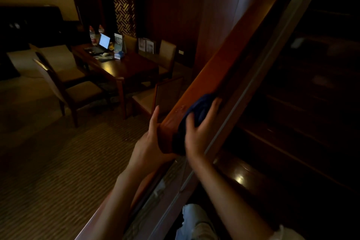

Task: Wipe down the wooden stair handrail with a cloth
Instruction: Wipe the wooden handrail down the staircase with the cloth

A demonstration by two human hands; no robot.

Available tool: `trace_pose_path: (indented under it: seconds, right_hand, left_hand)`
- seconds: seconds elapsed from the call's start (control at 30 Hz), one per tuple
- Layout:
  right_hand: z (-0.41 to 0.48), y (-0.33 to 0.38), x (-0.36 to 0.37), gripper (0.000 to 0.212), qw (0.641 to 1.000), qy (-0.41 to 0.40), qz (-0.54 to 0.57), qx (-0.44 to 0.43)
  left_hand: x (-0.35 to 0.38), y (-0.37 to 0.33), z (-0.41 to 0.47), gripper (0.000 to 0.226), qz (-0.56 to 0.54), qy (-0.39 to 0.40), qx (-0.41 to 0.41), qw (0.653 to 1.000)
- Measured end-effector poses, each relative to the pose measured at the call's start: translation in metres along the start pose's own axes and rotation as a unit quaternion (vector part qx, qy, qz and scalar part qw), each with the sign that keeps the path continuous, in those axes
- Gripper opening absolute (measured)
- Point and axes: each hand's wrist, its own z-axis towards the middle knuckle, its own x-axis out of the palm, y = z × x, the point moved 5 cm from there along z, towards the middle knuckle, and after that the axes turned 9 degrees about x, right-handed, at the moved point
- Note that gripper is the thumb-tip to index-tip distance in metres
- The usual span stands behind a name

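Here the dark blue cloth (201, 108) lies bunched on the top face of the wooden handrail (229, 50), low on its slope. The right grip (198, 132) is grasping it, with the thumb on one side and the fingers spread over the other. The left grip (151, 138) holds the rail just beside the cloth, on the outer edge, with the thumb pointing up along the wood. Its fingers go under the rail, where I cannot see them.

The step in hand seems to be the stroke along the top. To do it well, I think the cloth should be opened flatter, so that it covers the full width and the edges. The pressure should be even, in long passes up the slope. Small pale marks show on the wood close to the cloth, and these probably need a second pass. The left grip is better placed below the cloth, as support only.
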Motion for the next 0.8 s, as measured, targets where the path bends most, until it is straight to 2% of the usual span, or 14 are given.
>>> trace_pose_path:
  seconds: [0.07, 0.13, 0.2, 0.27, 0.37, 0.47, 0.53, 0.6, 0.7, 0.73, 0.8]
  right_hand:
    - [-0.033, -0.004, 0.0, 0.076, 0.999, 0.025, -0.003, -0.046]
    - [-0.004, -0.001, 0.003, 0.075, 0.998, 0.044, 0.003, -0.052]
    - [0.047, 0.007, 0.001, 0.073, 0.998, 0.026, -0.032, -0.042]
    - [0.093, 0.017, -0.001, 0.068, 0.991, -0.003, -0.113, -0.07]
    - [0.085, 0.023, 0.007, 0.054, 0.949, 0.004, -0.25, -0.195]
    - [0.008, 0.005, 0.022, 0.041, 0.887, 0.148, -0.295, -0.325]
    - [0.002, 0.002, 0.023, 0.036, 0.844, 0.212, -0.309, -0.384]
    - [0.044, 0.015, 0.024, 0.032, 0.844, 0.182, -0.327, -0.384]
    - [0.067, 0.029, 0.024, 0.03, 0.874, 0.101, -0.341, -0.33]
    - [0.044, 0.024, 0.028, 0.03, 0.873, 0.11, -0.336, -0.336]
    - [-0.022, 0.006, 0.035, 0.029, 0.831, 0.214, -0.312, -0.408]
  left_hand:
    - [0.003, 0.0, 0.001, 0.136, 0.008, 0.003, 0.011, 1.0]
    - [0.004, 0.004, -0.002, 0.132, 0.019, -0.003, -0.007, 1.0]
    - [0.005, 0.008, -0.01, 0.12, 0.064, -0.003, -0.044, 0.997]
    - [0.006, 0.005, -0.022, 0.107, 0.102, -0.022, -0.061, 0.993]
    - [0.011, 0.0, -0.039, 0.1, 0.103, -0.075, -0.07, 0.989]
    - [0.017, 0.007, -0.051, 0.103, 0.111, -0.109, -0.109, 0.982]
    - [0.015, 0.015, -0.063, 0.107, 0.122, -0.122, -0.135, 0.976]
    - [0.012, 0.023, -0.077, 0.113, 0.141, -0.122, -0.16, 0.969]
    - [0.011, 0.032, -0.096, 0.118, 0.136, -0.109, -0.197, 0.965]
    - [0.012, 0.033, -0.099, 0.119, 0.125, -0.111, -0.206, 0.964]
    - [0.011, 0.034, -0.099, 0.122, 0.107, -0.122, -0.211, 0.964]
